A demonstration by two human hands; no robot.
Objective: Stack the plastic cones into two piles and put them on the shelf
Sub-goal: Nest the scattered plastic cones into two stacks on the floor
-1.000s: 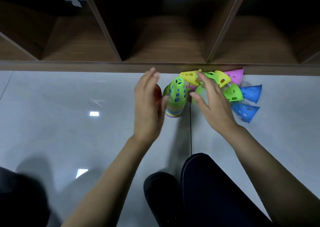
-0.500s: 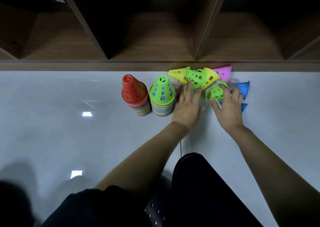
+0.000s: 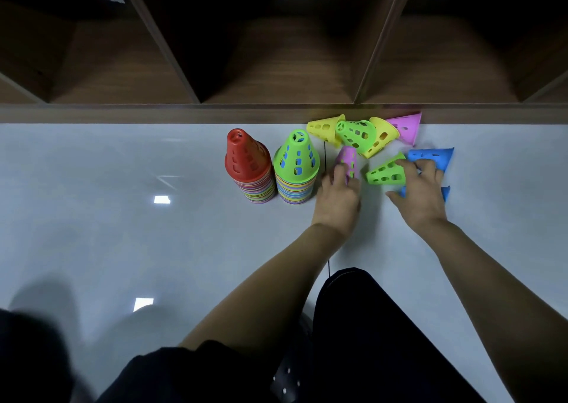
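Head | pink cone [image 3: 348, 160] is pinched by left hand [image 3: 338, 195] | right hand [image 3: 421, 195] grip cannot be told | adjacent green-topped pile [image 3: 295, 169] may be knocked on lift-out

Glossy grey tiled floor [image 3: 107, 172] is lying open left of and before the red-topped stack of plastic cones [image 3: 249, 166]. It is standing just beside the green-topped stack of plastic cones [image 3: 296, 166], leaving barely a slit between them. Behind both, the brown wooden shelf [image 3: 276, 64] compartments are gaping unobstructed. Rightward, loose perforated plastic cones [image 3: 358, 133] are crowding the floor against the shelf's front edge. The left hand [image 3: 338, 196], gripping a lying pink plastic cone [image 3: 349, 160], is filling the gap beside the green-topped stack, and the right hand [image 3: 421, 193] is covering blue plastic cones [image 3: 430, 155].
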